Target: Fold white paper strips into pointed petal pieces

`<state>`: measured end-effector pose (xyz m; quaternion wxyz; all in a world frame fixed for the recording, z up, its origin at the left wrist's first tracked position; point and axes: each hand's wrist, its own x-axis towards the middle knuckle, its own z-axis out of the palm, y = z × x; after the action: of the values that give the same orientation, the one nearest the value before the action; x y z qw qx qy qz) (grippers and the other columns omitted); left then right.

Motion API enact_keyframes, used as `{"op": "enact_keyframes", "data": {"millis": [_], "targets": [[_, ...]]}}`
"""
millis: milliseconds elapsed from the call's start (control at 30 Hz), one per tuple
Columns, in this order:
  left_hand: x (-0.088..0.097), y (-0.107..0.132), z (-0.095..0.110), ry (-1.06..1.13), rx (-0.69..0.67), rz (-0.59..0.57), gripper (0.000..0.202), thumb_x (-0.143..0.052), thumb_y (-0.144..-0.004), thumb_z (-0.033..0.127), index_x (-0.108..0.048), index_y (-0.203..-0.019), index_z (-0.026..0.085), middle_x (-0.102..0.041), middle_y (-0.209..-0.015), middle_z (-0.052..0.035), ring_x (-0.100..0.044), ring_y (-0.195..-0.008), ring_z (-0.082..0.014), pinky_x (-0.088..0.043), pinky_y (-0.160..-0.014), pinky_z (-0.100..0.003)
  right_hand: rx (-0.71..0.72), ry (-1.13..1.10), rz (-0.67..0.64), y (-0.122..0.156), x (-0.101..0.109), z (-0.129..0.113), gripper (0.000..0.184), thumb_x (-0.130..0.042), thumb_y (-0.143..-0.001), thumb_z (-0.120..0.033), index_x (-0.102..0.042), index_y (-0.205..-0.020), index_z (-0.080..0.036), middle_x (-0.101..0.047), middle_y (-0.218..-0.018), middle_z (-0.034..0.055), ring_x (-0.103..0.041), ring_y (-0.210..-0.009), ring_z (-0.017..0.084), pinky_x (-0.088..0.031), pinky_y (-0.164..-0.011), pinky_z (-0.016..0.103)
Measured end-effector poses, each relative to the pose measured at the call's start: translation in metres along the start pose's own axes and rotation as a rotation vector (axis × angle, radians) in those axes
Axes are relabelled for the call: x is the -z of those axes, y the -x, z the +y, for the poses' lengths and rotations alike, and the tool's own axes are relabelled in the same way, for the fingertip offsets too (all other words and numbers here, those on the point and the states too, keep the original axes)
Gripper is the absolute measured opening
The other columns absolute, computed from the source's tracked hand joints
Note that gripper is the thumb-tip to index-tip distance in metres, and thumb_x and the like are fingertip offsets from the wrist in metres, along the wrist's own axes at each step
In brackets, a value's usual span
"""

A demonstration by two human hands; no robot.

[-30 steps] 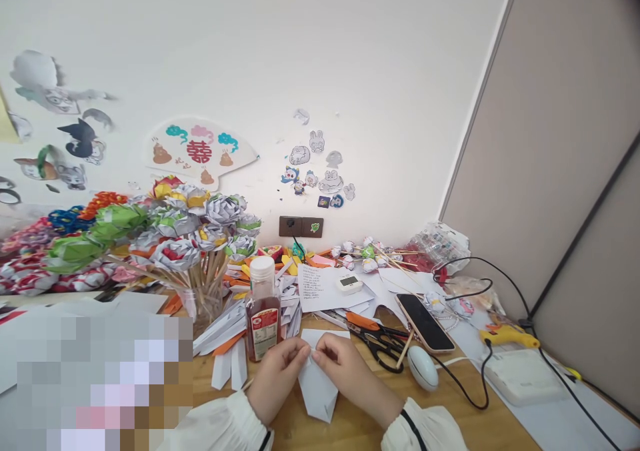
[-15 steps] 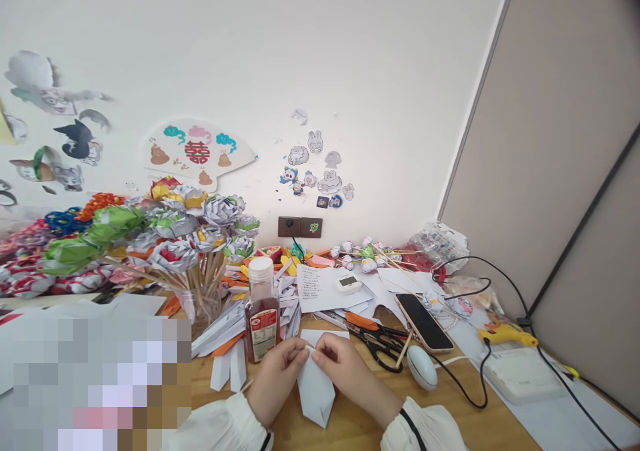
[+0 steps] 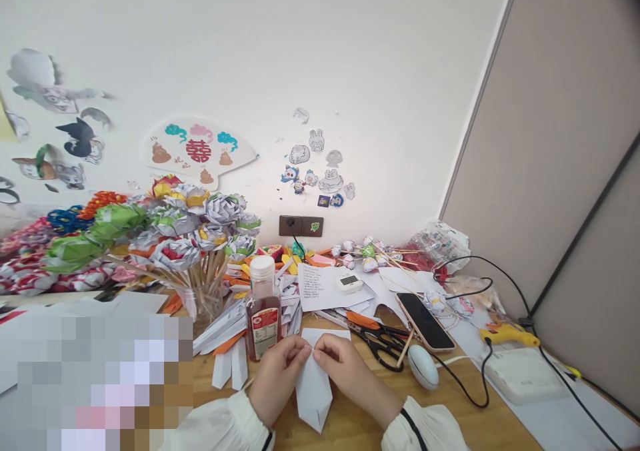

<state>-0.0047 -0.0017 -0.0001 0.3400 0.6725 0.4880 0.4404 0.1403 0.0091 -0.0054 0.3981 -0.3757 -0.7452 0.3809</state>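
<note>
A: White wall (image 3: 350, 51) with paper cut-outs, and a cluttered wooden desk (image 3: 360, 431) below it. What sits near the hands?

B: A red bottle (image 3: 263, 312) stands just left of them, scissors (image 3: 377, 338) and a phone (image 3: 424, 321) lie to the right, and paper flowers (image 3: 185, 228) on sticks rise behind

A: And the paper (image 3: 314, 391) itself?

B: It lies flat on the desk between the two wrists, long axis running from the far edge toward the person, its point nearest the body

A: The fingers?

B: Left hand (image 3: 277, 378) and right hand (image 3: 350, 374) meet at the upper part of the paper, fingertips pinched together on a fold there. Both hands are equally near; the pointed end lies below them, toward the sleeves
</note>
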Motion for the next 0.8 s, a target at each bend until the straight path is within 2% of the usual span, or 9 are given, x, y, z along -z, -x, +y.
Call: {"op": "enact_keyframes", "data": {"millis": [333, 467, 633, 733, 800], "targets": [[0.002, 0.001, 0.005, -0.034, -0.049, -0.043, 0.024, -0.043, -0.074, 0.033, -0.052, -0.061, 0.016, -0.048, -0.056, 0.0022, -0.045, -0.056, -0.0128, -0.035, -0.052, -0.020, -0.018, -0.051, -0.009, 0.001, 0.001, -0.002, 0.023, -0.042, -0.078, -0.030, -0.044, -0.060, -0.016, -0.035, -0.055, -0.0048, -0.033, -0.052, 0.008, -0.027, -0.047, 0.019], [0.002, 0.000, 0.003, -0.014, -0.059, -0.070, 0.024, -0.043, -0.074, 0.034, -0.051, -0.060, 0.016, -0.045, -0.054, 0.0033, -0.042, -0.055, -0.0119, -0.033, -0.051, -0.020, 0.008, 0.004, -0.011, 0.001, 0.001, -0.002, 0.026, -0.041, -0.079, -0.031, -0.042, -0.058, -0.016, -0.034, -0.054, -0.0050, -0.032, -0.052, 0.008, -0.025, -0.047, 0.019], [-0.001, -0.002, 0.000, 0.025, -0.041, -0.020, 0.022, -0.045, -0.071, 0.034, -0.050, -0.059, 0.017, -0.046, -0.054, 0.0037, -0.043, -0.055, -0.0124, -0.034, -0.052, -0.020, 0.056, 0.089, -0.012, -0.001, 0.000, 0.002, 0.026, -0.040, -0.079, -0.031, -0.044, -0.059, -0.015, -0.035, -0.055, -0.0048, -0.033, -0.052, 0.008, -0.026, -0.047, 0.018], [-0.001, -0.003, -0.004, 0.023, -0.012, 0.045, 0.019, -0.046, -0.070, 0.033, -0.051, -0.060, 0.017, -0.049, -0.056, 0.0031, -0.045, -0.056, -0.0130, -0.035, -0.053, -0.021, 0.049, 0.083, -0.040, -0.001, 0.000, 0.004, 0.021, -0.039, -0.079, -0.027, -0.047, -0.064, -0.016, -0.038, -0.056, -0.0044, -0.035, -0.053, 0.008, -0.028, -0.048, 0.018], [-0.002, -0.005, -0.008, 0.043, 0.002, 0.049, 0.019, -0.047, -0.070, 0.033, -0.051, -0.062, 0.017, -0.050, -0.057, 0.0029, -0.045, -0.056, -0.0130, -0.036, -0.054, -0.021, 0.048, 0.115, -0.029, -0.002, 0.000, 0.005, 0.017, -0.040, -0.078, -0.023, -0.048, -0.064, -0.016, -0.039, -0.056, -0.0046, -0.036, -0.053, 0.008, -0.028, -0.048, 0.018]]}}
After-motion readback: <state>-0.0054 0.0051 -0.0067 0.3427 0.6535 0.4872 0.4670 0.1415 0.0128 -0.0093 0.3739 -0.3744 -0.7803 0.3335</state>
